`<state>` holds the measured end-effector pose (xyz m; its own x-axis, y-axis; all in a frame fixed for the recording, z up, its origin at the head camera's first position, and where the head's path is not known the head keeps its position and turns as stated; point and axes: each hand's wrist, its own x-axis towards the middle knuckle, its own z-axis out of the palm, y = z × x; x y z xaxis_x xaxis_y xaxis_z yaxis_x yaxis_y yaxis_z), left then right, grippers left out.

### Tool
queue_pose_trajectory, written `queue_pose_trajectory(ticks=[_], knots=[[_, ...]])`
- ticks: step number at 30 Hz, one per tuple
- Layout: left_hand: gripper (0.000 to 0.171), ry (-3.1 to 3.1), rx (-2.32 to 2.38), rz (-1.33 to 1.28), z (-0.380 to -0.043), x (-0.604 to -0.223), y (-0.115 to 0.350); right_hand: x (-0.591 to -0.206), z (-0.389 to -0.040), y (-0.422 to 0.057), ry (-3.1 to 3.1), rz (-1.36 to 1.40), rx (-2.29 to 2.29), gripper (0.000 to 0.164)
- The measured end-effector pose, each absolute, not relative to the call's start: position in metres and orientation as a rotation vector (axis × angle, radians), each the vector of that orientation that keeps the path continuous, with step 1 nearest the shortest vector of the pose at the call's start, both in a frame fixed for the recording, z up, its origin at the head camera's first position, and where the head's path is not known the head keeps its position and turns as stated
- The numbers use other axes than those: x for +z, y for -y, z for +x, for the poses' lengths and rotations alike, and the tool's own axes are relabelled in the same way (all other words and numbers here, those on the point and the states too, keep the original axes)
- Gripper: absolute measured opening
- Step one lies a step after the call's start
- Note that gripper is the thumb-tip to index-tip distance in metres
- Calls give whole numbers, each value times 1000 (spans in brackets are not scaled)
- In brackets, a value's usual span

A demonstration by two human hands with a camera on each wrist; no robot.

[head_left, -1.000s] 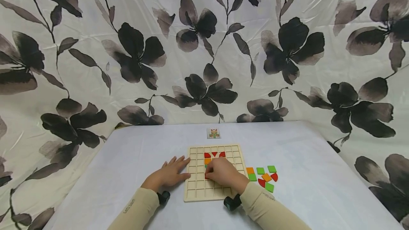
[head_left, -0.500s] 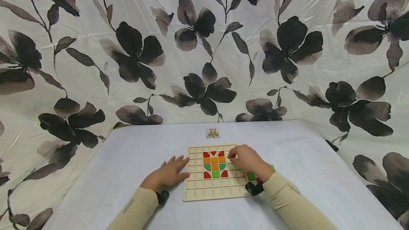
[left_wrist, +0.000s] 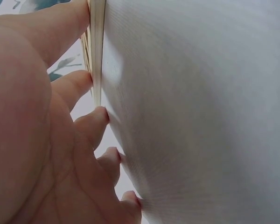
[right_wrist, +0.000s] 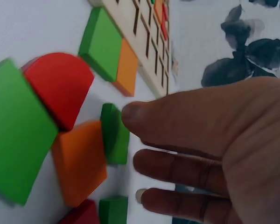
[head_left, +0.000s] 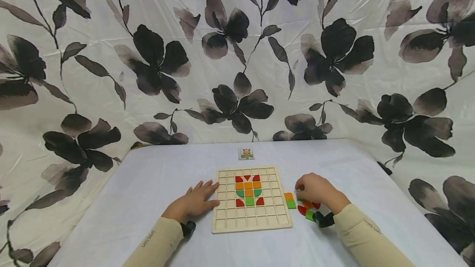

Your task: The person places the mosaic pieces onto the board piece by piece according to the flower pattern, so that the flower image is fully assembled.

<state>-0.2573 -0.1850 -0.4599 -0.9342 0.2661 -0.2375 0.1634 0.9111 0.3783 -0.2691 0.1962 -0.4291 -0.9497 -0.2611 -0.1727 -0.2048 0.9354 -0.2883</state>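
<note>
A wooden grid board (head_left: 228,219) lies on the table, several of its cells filled with red, orange and green tiles. My left hand (head_left: 196,201) rests flat at its left side; in the left wrist view the thumb and index finger touch the board's edge (left_wrist: 97,51). Right of the board, my right hand (head_left: 320,190) hovers over loose tiles. In the right wrist view its thumb (right_wrist: 135,114) is beside a green square tile (right_wrist: 115,135), and nothing shows between thumb and fingers. A red quarter-round tile (right_wrist: 63,86) and an orange square tile (right_wrist: 80,161) lie near.
A small pattern card (head_left: 246,154) lies behind the board on the white-covered table (head_left: 156,168). An orange tile (head_left: 288,196) and a green tile (head_left: 291,204) sit against the board's right edge. Flower-printed cloth (head_left: 237,52) hangs behind.
My right hand has moved right, from over the board to above the loose tiles, uncovering the coloured pattern on the board. The left hand stays at the board's left edge.
</note>
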Motion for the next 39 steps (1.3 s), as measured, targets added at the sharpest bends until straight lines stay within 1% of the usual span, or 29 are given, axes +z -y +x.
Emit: queue_pose_trajectory(ticks=[6,13,16,23,28,32,35,39], knots=[[72,-2790,522,314,-257,-459,185,-433,-265,-202,-2888,-354,-347,17],[72,-2792,515,307,-259,-464,185,-433,-264,-198,-2905,-366,-294,15],[73,-2793,526,306,-259,-466,185,-433,-265,-194,-2936,-369,-278,17],[73,-2798,529,311,-259,-465,187,-432,-262,-167,-3017,-550,-370,21],[72,-2799,536,314,-258,-463,186,-437,-256,-145,-2989,-759,-400,16],[72,-2797,526,305,-258,-465,185,-442,-254,-134,-2966,-892,-362,16],[72,-2794,526,298,-258,-465,185,-443,-255,-130,-2941,-908,-376,17],[72,-2800,512,301,-259,-465,185,-444,-257,-128,-2908,-855,-436,16]])
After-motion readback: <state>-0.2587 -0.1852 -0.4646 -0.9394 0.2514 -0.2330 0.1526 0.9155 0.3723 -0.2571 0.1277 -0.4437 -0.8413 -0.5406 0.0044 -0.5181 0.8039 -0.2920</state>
